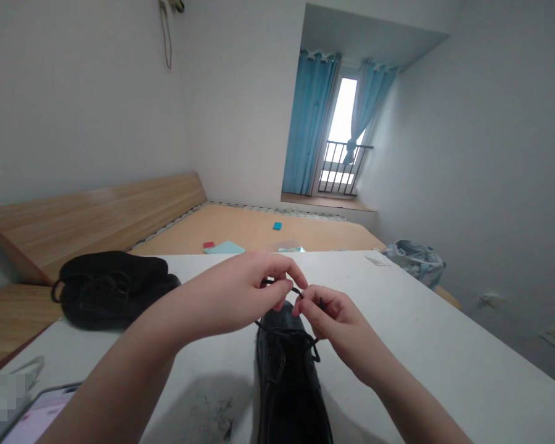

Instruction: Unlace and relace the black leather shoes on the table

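Note:
A black shoe [290,382] stands on the white table with its toe pointing away from me. Above its toe, my left hand [259,287] is closed on a black shoelace [296,290], pinched between thumb and fingers. My right hand [330,311] meets it just to the right, its thumb and forefinger closed on the same lace. A short length of lace runs between the two hands. More lace crosses the front of the shoe, and a loop hangs at its right side below my right hand. The fingertips partly cover the toe.
On the white table [416,333] a black bag [115,290] lies at the left, with a phone [41,410] at the near left corner. Beyond stands a bed [240,219] with small items on it. A fabric basket [416,259] is at the right.

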Demonstrator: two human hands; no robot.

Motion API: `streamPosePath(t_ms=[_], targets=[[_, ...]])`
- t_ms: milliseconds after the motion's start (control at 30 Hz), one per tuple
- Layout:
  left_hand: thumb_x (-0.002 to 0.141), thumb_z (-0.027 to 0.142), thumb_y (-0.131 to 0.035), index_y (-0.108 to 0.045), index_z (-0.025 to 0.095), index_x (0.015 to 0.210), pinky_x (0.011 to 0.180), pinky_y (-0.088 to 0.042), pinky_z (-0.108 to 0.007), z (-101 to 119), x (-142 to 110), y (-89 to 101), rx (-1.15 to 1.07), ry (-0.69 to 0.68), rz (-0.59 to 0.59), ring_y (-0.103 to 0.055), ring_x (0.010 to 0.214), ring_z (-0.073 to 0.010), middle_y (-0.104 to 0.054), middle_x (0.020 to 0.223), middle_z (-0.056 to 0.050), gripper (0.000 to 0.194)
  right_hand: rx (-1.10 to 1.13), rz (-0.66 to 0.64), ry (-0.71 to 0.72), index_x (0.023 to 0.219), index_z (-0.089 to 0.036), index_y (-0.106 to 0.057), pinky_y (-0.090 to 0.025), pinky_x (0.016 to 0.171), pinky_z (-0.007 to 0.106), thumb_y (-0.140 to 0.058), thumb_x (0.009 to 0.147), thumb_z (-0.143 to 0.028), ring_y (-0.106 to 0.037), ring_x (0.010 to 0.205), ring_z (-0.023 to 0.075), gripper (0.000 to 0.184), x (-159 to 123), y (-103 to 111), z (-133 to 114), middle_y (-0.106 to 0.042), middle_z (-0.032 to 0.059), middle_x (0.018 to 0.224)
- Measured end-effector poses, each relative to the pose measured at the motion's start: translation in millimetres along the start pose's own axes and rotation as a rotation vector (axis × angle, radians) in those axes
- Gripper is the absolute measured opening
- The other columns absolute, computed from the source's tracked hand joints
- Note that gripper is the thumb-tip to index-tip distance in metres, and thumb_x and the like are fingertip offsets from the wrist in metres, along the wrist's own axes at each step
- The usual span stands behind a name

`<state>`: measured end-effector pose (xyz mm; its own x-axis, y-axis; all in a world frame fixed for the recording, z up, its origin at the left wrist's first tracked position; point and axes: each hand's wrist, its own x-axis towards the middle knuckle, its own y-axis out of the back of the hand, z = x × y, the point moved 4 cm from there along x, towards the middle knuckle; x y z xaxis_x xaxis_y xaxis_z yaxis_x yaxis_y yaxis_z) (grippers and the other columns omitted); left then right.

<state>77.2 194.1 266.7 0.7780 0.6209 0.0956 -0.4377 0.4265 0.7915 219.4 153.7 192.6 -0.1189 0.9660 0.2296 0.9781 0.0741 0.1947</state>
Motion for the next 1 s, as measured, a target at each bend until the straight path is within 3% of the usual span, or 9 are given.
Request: streamPosePath(t_ms=[133,233,367,533,733,1000], targets=[[0.082,0.027,-0.047,-0.067,0.025,0.083,0.053,-0.036,-0.021,-4.2,2.7,-3.7,0.101,0.035,-0.03,-0.054,0.062,-0.0113,-0.065,0.07,0.006,0.02,-0.093,0.043,0.045,0.072,-0.017,-0.058,-0.029,0.054,0.025,-0.053,0.088,-0.046,-0.037,0.059,0.0113,0.033,1.6,-2.6,3.8,-0.044,-0.0033,0.062],[0.078,0.029,-0.051,-0.067,0.023,0.071,0.051,-0.034,-0.023,-11.5,2.9,-5.6,0.24,0.097,-0.045,-0.055,0.06,-0.0128,-0.066,0.066,0.004,0.018,-0.193,0.037,0.006,0.067,-0.018,-0.054,-0.027,0.053,0.025,-0.054,0.086,-0.043,-0.035,0.056,0.0113,0.031,0.4,-7.6,8.7,-0.041,-0.0044,0.058],[0.071,0.025,-0.05,-0.069,0.021,0.066,0.046,-0.031,-0.025,-23.6,0.0,-14.4,0.336,0.235,-0.213,-0.057,0.054,-0.015,-0.068,0.061,0.0,0.02,-0.482,-0.013,-0.019,0.062,-0.018,-0.055,-0.031,0.057,0.026,-0.058,0.084,-0.041,-0.044,0.06,0.013,0.031,-5.8,-14.1,8.6,-0.051,-0.0019,0.061],[0.065,0.018,-0.051,-0.071,0.02,0.059,0.043,-0.032,-0.024,-22.1,-0.7,-32.2,0.389,0.284,-0.335,-0.057,0.049,-0.0159,-0.068,0.056,-0.004,0.021,-0.724,-0.091,-0.037,0.071,-0.02,-0.069,-0.038,0.069,0.03,-0.066,0.076,-0.028,-0.054,0.08,0.0199,0.01,-11.6,-19.2,6.9,-0.062,0.0039,0.081],[0.065,0.013,-0.054,-0.067,0.019,0.053,0.051,-0.04,-0.026,-11.0,5.9,-43.3,0.455,0.257,-0.232,-0.056,0.046,-0.0164,-0.063,0.048,-0.004,0.018,-0.648,-0.135,-0.028,0.077,-0.019,-0.069,-0.04,0.074,0.032,-0.063,0.079,-0.022,-0.055,0.086,0.0207,0.007,-11.7,-16.6,11.4,-0.064,0.005,0.086],[0.067,0.012,-0.051,-0.063,0.018,0.05,0.048,-0.037,-0.026,-12.5,6.8,-42.5,0.455,0.268,-0.221,-0.059,0.048,-0.0179,-0.064,0.05,-0.006,0.022,-0.618,-0.212,-0.006,0.083,-0.021,-0.07,-0.04,0.078,0.034,-0.055,0.088,-0.024,-0.055,0.09,0.0207,0.016,-14.7,-14.6,11.1,-0.063,0.0047,0.089]])
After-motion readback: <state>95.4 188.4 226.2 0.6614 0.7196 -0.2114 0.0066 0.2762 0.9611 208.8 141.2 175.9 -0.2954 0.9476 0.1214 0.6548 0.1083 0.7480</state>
